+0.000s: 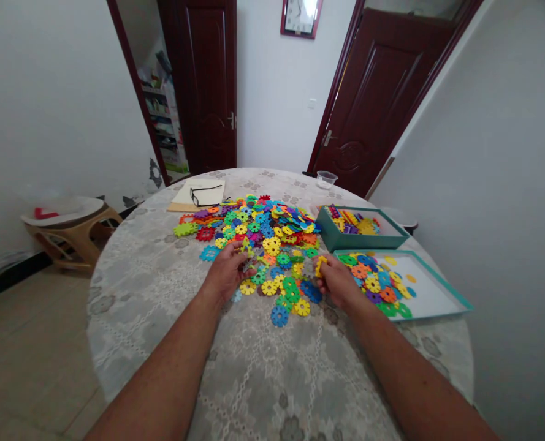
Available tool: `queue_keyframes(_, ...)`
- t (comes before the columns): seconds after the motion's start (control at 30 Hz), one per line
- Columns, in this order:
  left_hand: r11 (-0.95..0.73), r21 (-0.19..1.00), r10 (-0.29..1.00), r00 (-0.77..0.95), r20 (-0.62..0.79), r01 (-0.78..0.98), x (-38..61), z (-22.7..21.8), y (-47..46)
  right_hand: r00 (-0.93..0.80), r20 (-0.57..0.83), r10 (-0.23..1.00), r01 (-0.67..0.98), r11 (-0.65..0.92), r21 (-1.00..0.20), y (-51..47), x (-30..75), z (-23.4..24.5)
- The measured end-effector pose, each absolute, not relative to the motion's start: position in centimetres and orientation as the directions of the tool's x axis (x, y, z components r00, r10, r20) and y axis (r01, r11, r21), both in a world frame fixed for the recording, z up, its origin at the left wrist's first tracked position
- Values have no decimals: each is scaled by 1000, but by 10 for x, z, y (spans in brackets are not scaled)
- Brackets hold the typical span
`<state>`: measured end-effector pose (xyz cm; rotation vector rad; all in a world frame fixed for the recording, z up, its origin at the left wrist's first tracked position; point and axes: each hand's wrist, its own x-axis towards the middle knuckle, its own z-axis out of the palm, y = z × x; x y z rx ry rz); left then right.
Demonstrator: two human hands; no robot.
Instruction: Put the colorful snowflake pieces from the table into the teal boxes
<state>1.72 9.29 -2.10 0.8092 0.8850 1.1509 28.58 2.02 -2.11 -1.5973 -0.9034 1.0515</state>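
Note:
A wide heap of colourful plastic snowflake discs [263,229] covers the middle of a round table [162,318] with a lace-pattern cloth. My left hand [228,269] rests at the heap's near left edge, fingers curled around a yellow-green piece [246,246] that sticks up from them. My right hand [339,282] sits at the heap's near right edge and pinches a yellow disc [319,265] between thumb and fingers. Loose discs lie between the two hands.
A teal box [341,242] holds more pieces at the right, and its flat lid [433,294] beside it carries several discs. Glasses [205,194] lie on a notebook at the far left. A clear cup [326,179] stands far back. A wooden stool [70,229] is left of the table.

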Motion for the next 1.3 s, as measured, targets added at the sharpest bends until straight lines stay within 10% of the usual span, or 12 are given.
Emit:
queue_keyframes(0.5,227,887,973,134,-189,-402,15,-19,96,213,-255,943,49,-271,-961,17,303,2)
queue_keyframes(1.1,142,899,989,13,-150,-415,9,-22,104,758,88,646,168,-63,-984,78,436,55)
queue_keyframes(1.3,61,882,983,-123,-133,-467,9,-23,104,466,166,869,429,-58,-902,52,370,23)
